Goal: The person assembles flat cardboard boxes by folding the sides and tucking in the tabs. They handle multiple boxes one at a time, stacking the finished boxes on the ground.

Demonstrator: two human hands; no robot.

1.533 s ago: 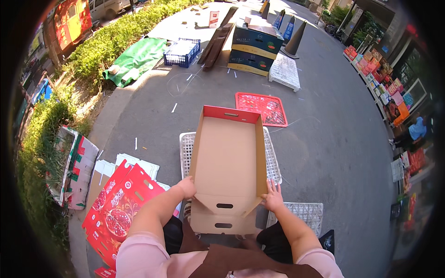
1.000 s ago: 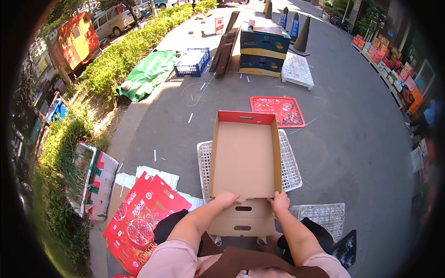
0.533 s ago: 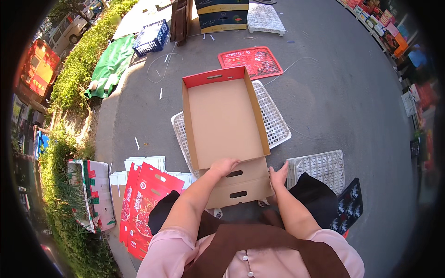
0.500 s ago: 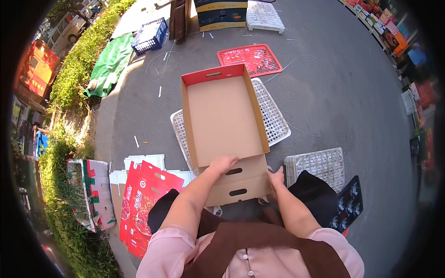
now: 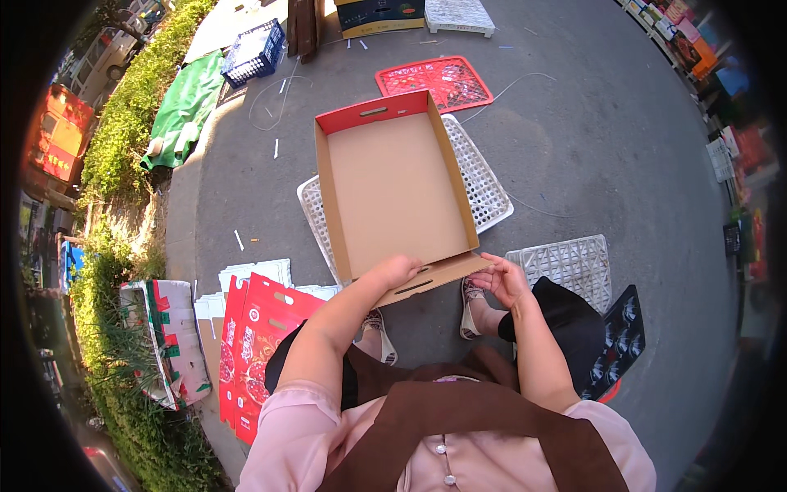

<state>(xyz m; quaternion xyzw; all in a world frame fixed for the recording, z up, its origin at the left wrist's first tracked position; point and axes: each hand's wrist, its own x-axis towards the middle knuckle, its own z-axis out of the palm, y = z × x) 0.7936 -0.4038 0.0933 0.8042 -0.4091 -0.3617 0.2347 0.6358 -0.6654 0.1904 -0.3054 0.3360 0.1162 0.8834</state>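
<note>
A shallow cardboard box [image 5: 393,184] lies in front of me, brown inside, with a red far wall that has a handle slot. At its near end a brown flap [image 5: 434,277] with slots is tilted partway up. My left hand [image 5: 395,271] is closed over the flap's left part, fingertips near the box's near edge. At the flap's right end my right hand [image 5: 507,280] grips the corner with its fingertips, its other fingers loosely curled. The box rests on white perforated plastic crates [image 5: 484,184], partly hidden beneath it.
Flat red printed cardboard [image 5: 266,328] and white sheets [image 5: 256,272] lie at left. A white crate [image 5: 566,264] and a black moulded tray [image 5: 615,344] are by my right knee. Farther off are a red crate [image 5: 447,82], a blue crate [image 5: 254,53] and a dark box [image 5: 381,16].
The near flap, hanging down toward me before, has swung upward toward the box. My right hand has moved up and forward with it; my left hand has shifted slightly forward.
</note>
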